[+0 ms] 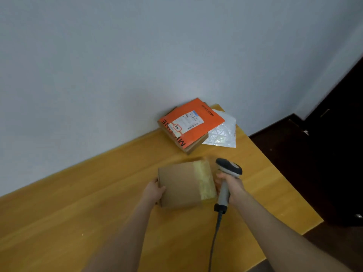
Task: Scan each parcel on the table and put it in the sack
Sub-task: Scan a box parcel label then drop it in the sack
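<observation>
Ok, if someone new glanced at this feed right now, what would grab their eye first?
First the bright orange parcel, topping a stack at the far edge of the table, with a white bubble mailer at its right. Nearer, the left hand grips the left edge of a plain brown box, while the right hand holds a grey corded scanner beside the box's taped right side.

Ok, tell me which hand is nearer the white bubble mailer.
Right. The right hand, gripping the scanner, is nearly straight below the bubble mailer in view; the left hand holds the left edge of the brown box, farther off.
</observation>
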